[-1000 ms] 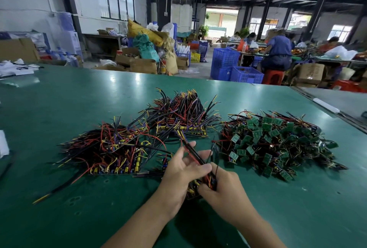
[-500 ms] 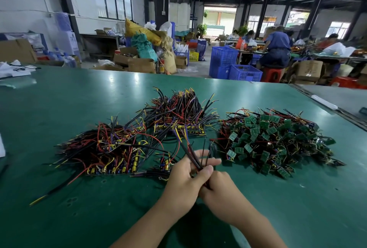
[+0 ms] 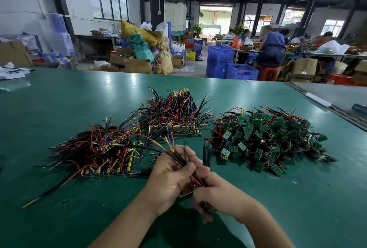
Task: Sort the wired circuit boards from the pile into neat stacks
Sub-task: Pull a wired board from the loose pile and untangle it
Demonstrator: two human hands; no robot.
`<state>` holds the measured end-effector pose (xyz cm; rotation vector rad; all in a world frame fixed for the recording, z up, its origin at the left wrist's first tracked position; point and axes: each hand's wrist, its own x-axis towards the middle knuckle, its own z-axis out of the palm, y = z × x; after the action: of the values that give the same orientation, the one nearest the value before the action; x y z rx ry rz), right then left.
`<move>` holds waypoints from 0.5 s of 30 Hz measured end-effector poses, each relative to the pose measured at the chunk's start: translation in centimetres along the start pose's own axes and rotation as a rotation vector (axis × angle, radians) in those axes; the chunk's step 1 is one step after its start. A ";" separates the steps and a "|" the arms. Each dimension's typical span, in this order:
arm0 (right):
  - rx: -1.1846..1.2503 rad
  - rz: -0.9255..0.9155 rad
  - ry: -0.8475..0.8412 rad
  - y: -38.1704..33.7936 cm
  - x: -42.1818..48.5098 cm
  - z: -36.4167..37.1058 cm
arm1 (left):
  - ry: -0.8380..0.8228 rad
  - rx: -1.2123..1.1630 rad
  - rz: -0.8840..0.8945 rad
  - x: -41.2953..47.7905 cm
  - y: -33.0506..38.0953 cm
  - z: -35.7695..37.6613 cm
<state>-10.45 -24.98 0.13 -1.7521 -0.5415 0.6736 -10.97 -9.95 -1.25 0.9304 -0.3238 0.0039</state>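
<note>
Wired board (image 3: 179, 157) between hands: left hand (image 3: 170, 180) fingers curled round wires, right hand (image 3: 220, 196) fingers gripping board end below.

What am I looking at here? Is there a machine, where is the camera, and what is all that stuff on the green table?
No machine here: these are a person's two bare hands, filmed by one camera worn on the head, looking forward and down. On the green table lie small circuit boards with coloured wires: a loose pile of green boards on the right, a left stack and a rear stack, both neater. The left hand grips a bundle of wired boards by its wires; the right hand holds the lower end, which is blurred.
</note>
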 end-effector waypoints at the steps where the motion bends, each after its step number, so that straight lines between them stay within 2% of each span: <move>1: 0.041 -0.010 0.007 -0.1 0.0 0.0 | 0.034 0.002 0.010 0.1 0.0 0.0; 4: 0.288 -0.039 0.050 -0.1 0.0 -0.4 | 0.165 -0.060 0.060 0.7 0.1 -0.4; 6: 0.361 -0.074 0.091 0.2 0.1 -0.5 | 0.235 -0.085 0.112 1.1 0.3 -0.8; 12: 0.205 -0.231 0.276 0.7 1.0 0.2 | 0.279 0.077 0.172 1.6 -0.2 -1.7; 15: 0.186 -0.256 0.362 0.6 0.9 -0.8 | 0.260 0.331 0.198 1.5 -0.3 -2.0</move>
<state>-9.19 -25.11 -0.45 -1.5487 -0.4261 0.2116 -8.92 -8.74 -2.15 1.2070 -0.1734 0.3668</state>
